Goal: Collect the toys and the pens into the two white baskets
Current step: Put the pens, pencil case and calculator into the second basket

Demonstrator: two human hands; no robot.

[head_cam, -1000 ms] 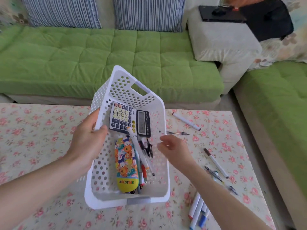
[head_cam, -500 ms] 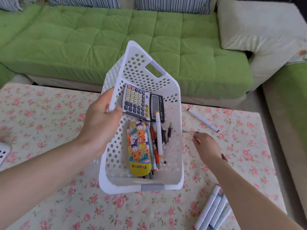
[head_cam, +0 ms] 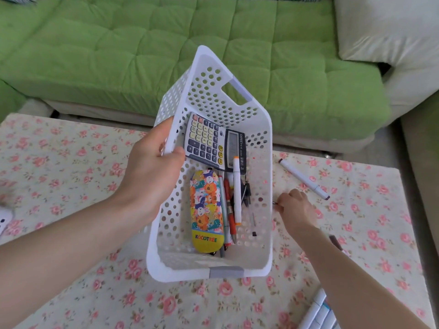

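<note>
From the head camera, your left hand (head_cam: 152, 172) grips the left wall of the white basket (head_cam: 180, 273), thumb inside and fingers outside, holding it tilted above the flowered table (head_cam: 71, 162). Inside it lie a calculator (head_cam: 209, 141) at the far end, a colourful case (head_cam: 206, 210) marked KOCOTREE, an orange-tipped white marker (head_cam: 237, 191) and a few pens (head_cam: 228, 205) beside the case.

Your right hand (head_cam: 295, 207) is down on the table just right of the basket, well apart from the left, fingers curled onto a thin pen (head_cam: 274, 203) of which only the metal tip shows. Beyond that hand a long white marker (head_cam: 304, 178) lies on the cloth, and a bunch of markers (head_cam: 317, 314) sits by your right forearm at the lower edge. A green sofa (head_cam: 118, 55) runs behind the table.
</note>
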